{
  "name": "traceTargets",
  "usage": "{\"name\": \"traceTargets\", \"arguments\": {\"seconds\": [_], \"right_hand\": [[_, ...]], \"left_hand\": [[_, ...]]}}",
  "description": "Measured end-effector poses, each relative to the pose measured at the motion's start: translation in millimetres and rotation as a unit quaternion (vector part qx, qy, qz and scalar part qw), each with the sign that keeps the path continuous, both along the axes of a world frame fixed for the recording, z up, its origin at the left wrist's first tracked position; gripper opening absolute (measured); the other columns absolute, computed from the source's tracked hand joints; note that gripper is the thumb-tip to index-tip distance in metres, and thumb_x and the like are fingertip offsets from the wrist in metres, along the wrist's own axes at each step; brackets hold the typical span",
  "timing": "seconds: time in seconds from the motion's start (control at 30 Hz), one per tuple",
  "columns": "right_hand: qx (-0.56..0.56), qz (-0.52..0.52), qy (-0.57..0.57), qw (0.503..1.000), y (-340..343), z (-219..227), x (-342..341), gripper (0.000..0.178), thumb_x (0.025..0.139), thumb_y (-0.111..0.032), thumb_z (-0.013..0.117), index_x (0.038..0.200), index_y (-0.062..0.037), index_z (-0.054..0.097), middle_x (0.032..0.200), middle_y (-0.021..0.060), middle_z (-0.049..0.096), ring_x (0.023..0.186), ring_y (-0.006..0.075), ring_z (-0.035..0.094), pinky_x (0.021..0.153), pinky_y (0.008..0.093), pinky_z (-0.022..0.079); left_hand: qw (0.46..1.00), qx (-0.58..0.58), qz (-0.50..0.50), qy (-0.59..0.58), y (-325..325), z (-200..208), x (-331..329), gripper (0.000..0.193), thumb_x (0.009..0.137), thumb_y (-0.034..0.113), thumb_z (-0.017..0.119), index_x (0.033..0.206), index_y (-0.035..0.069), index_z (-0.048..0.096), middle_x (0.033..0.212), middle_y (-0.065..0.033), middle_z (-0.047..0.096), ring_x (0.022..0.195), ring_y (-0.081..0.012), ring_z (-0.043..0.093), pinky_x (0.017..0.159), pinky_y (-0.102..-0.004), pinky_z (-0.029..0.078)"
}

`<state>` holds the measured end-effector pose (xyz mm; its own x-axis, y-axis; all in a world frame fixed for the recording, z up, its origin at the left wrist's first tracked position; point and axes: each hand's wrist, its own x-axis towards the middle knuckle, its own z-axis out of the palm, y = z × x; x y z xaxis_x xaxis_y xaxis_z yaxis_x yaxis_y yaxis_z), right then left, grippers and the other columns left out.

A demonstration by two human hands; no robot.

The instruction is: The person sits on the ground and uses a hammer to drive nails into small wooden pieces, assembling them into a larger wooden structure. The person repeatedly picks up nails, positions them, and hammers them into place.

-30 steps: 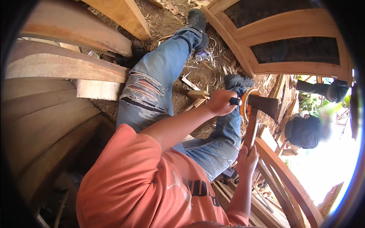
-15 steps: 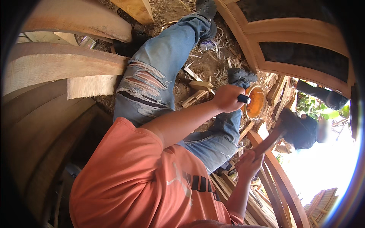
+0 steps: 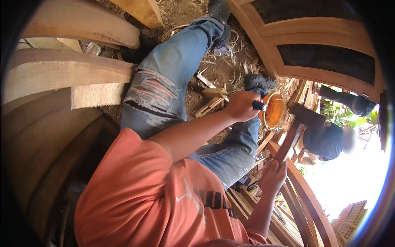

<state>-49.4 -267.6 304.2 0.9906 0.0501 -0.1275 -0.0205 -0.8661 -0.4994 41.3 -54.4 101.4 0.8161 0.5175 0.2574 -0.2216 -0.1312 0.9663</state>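
My left hand (image 3: 243, 106) is closed around a dark blue tool handle (image 3: 259, 106), whose butt end sticks out toward the right. The working end of that tool is hidden by the hand. Lower right, my right hand (image 3: 273, 177) grips a mallet (image 3: 290, 142) by its flat wooden handle. Its dark blocky head (image 3: 308, 117) is raised up and to the right, apart from the blue handle. An orange round container (image 3: 275, 110) sits just beyond my left hand.
Thick boards (image 3: 70, 68) jut in from the left beside my jeans-clad leg (image 3: 164, 82). A wooden panelled frame (image 3: 321, 36) stands at upper right. Wood shavings and offcuts (image 3: 212, 103) litter the dirt floor. Long timbers (image 3: 312, 206) lie at lower right, near another person's dark-clothed leg (image 3: 327, 142).
The mallet, blurred before, now shows more sharply, its head shifted a little up and left. My left hand keeps its grip on the blue handle, with hardly any shift.
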Motion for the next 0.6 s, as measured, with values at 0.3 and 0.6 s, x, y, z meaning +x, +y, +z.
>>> {"name": "traceTargets", "arguments": {"seconds": [0.3,0.6], "right_hand": [[-0.045,-0.058,0.052,0.996,15.6,6.8,2.1,0.018,0.110,-0.018,0.058,0.115,-0.0010,0.063,0.081,0.0070,0.065,0.064,0.0134,0.064,0.058,0.0324,0.051],[-0.042,-0.026,0.023,0.998,3.7,-10.6,2.8,0.019,0.115,-0.021,0.058,0.113,-0.0023,0.059,0.076,0.0029,0.063,0.058,0.0142,0.061,0.053,0.0314,0.049]], "left_hand": [[1.000,0.031,-0.001,0.006,-9.0,-2.5,-3.9,0.016,0.088,0.017,0.081,0.081,0.009,0.069,0.080,-0.0161,0.072,0.077,-0.0423,0.072,0.066,-0.0516,0.054],[1.000,0.020,0.006,0.003,-6.5,-1.0,-2.5,0.021,0.090,0.023,0.081,0.078,0.009,0.069,0.078,-0.0151,0.071,0.075,-0.0413,0.072,0.066,-0.0522,0.055]]}}
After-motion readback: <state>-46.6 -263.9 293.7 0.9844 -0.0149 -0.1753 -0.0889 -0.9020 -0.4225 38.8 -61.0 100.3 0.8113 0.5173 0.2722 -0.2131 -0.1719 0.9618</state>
